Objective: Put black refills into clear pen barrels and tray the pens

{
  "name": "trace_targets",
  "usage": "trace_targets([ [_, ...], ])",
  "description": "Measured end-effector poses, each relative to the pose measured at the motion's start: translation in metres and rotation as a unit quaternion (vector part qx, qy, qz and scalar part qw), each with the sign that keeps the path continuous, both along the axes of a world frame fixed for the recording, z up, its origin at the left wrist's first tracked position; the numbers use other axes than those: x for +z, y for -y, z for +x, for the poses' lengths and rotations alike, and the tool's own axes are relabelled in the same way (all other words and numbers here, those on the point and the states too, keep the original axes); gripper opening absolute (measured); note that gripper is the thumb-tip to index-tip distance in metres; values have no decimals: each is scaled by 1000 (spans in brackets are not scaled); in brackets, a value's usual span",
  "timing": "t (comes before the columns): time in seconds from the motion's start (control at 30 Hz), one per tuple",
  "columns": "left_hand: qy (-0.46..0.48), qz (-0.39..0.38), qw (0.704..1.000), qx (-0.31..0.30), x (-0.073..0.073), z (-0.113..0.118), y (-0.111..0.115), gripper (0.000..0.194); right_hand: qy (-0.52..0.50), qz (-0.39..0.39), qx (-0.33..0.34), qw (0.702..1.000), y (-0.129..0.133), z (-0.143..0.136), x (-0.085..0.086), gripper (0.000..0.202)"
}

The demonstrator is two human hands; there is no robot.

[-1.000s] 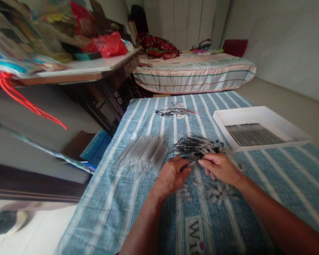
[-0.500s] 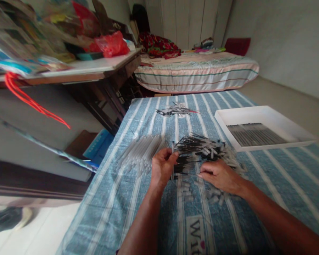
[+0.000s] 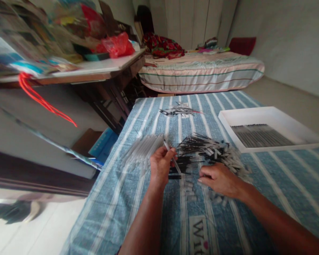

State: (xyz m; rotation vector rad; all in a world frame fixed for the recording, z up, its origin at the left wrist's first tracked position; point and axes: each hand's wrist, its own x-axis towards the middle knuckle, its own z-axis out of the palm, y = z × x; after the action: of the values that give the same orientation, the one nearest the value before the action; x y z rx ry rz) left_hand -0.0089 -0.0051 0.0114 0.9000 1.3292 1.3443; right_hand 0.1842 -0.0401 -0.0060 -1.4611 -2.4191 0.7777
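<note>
My left hand pinches a slim pale pen between thumb and fingers, tilted with its top to the left. My right hand is closed, its fingertips pressed together; whatever they hold is hidden. Left of my left hand lies a stack of translucent pen barrels. Between the hands and beyond them are thin black pen refills. A heap of pale and black caps sits behind my right hand. Small grey pieces are scattered nearer me.
A white tray holding a row of pens stands at the right. Farther back lies a small pile of dark, thin parts. Striped cloth covers the table. A cluttered desk is at the left; a bed is behind.
The pen in my left hand has gone from nearly upright to tilted, its top leaning left. My right hand stays closed in about the same place. The view has shifted slightly left.
</note>
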Motion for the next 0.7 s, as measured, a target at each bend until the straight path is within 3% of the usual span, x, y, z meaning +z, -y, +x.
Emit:
trace_targets([
  [0.2,15,-2,1000,3,2,1,1,21,164,28,70,984,5,-8,5,17],
  [0.33,25,0,1000,-7,1,1,1,23,173,33,78,981,5,-14,6,14],
  [0.43,40,1,999,-15,0,1,2,23,79,28,19,996,4,-13,5,9],
  [0.5,59,6,998,-24,-1,1,2,22,-37,2,-21,999,5,-10,4,8],
  [0.6,95,16,994,-42,-1,2,3,20,-234,-95,-60,966,7,-7,0,5],
  [0.7,127,12,990,-54,0,4,4,19,-349,-139,-100,922,10,-6,-5,12],
])
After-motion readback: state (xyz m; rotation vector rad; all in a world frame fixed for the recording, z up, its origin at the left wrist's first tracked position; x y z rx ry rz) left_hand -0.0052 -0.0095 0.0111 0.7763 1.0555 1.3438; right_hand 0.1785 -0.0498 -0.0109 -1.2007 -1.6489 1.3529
